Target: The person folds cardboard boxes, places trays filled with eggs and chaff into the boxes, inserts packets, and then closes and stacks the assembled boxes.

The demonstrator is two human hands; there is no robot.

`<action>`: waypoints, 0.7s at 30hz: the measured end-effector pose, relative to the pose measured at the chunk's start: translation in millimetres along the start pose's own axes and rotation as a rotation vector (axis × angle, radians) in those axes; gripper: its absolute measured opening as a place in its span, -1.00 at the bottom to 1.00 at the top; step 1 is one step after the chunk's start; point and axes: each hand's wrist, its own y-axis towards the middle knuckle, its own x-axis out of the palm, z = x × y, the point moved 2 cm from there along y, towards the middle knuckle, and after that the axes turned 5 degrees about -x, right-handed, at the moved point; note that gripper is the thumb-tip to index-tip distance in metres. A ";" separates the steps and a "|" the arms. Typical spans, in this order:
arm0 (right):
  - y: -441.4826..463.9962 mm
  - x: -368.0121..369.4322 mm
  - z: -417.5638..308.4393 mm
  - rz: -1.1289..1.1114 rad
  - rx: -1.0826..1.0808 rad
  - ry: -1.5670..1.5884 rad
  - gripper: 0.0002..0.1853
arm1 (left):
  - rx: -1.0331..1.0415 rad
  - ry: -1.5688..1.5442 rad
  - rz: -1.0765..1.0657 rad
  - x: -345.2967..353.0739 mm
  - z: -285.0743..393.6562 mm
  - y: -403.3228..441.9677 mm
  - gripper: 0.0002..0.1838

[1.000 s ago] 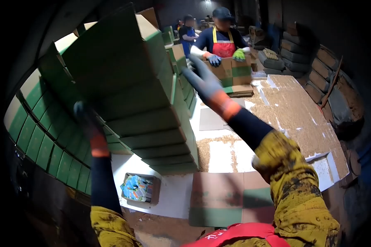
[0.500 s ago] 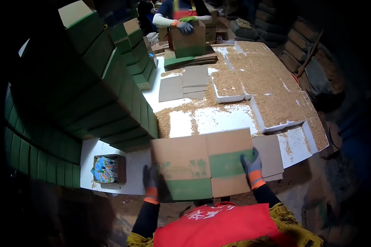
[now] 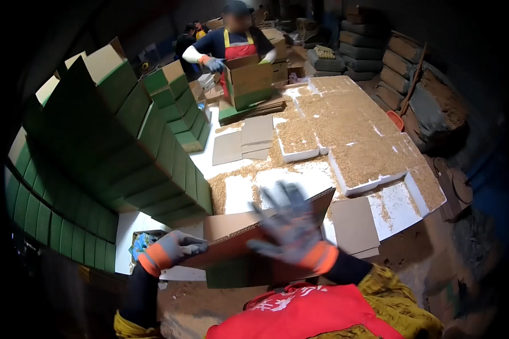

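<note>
A brown and green cardboard box, partly opened out, stands upright in front of me at the table's near edge. My left hand, in a grey glove with an orange cuff, is closed on its left end. Over the near panel, my right hand has its gloved fingers spread and blurred by motion. Whether that palm touches the cardboard I cannot tell. To the right of the box lie flat brown cardboard sheets.
Stacked green boxes rise at the left. Behind my left hand sits a small box with blue packets. White trays of tan granular material cover the table's right side. Across from me, a co-worker handles another box.
The box has gone from flat to partly opened out. My left hand has moved onto its left end; my right hand left the right edge and came inward. The co-worker now stands more upright.
</note>
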 end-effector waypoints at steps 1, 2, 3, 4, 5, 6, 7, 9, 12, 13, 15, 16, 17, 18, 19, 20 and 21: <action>14.0 13.4 -13.6 -0.070 -0.052 0.069 -0.22 | -0.086 -0.111 -0.140 -5.7 -1.5 5.8 -0.70; 11.9 22.7 -13.4 -0.134 -0.088 0.046 -0.23 | -0.051 0.015 -0.187 -13.2 -1.4 12.7 -0.67; 10.1 30.5 -15.9 -0.193 -0.120 0.020 -0.24 | 0.008 0.029 -0.207 -19.4 -14.0 20.1 -0.67; 5.4 24.4 -19.8 -0.213 -0.132 0.054 -0.26 | -0.041 0.023 -0.207 -22.1 -13.9 19.7 -0.66; -3.7 17.0 -21.0 -0.239 -0.151 0.083 -0.27 | -0.086 0.009 -0.204 -23.3 -13.5 20.9 -0.66; -17.8 15.1 -24.3 -0.202 -0.192 0.128 -0.30 | -0.017 -0.008 -0.129 -21.5 -12.1 20.9 -0.68; -27.9 11.7 -29.7 -0.260 -0.237 0.008 -0.47 | 0.112 -0.032 -0.060 -19.2 -13.8 18.6 -0.73; -54.8 8.9 -32.9 -0.044 -0.220 0.164 -0.68 | 0.231 -0.006 0.285 -13.6 3.6 3.1 -0.81; -61.1 -38.5 -3.8 -0.011 0.025 0.422 -0.74 | 0.179 0.078 0.661 -12.7 30.4 -33.4 -0.81; -66.8 -41.9 9.0 -0.052 0.106 0.572 -0.70 | 0.133 0.015 0.693 -10.4 28.9 -40.2 -0.80; -78.1 -46.7 16.0 -0.254 0.053 0.610 -0.69 | 0.304 0.262 0.694 14.9 -5.2 -14.9 -0.80; -78.9 -47.3 17.2 -0.365 0.022 0.625 -0.68 | 0.302 0.099 0.647 34.3 -18.2 3.7 -0.77; -75.3 -42.0 12.4 -0.411 -0.021 0.636 -0.64 | 0.375 0.125 0.715 50.6 -16.5 18.0 -0.74; -69.2 -30.3 3.5 -0.455 -0.057 0.650 -0.60 | 0.387 0.205 0.667 62.8 -2.4 29.7 -0.73; -63.9 -17.8 -5.7 -0.501 -0.089 0.669 -0.57 | 0.497 0.356 0.697 76.2 10.3 37.7 -0.72; -56.9 0.0 -7.5 -0.691 -0.086 0.703 -0.44 | 0.434 0.220 0.350 80.2 -0.1 60.1 -0.59; -42.3 10.2 3.2 -0.842 0.123 0.893 -0.33 | 0.370 0.080 0.012 81.6 -9.3 77.2 -0.45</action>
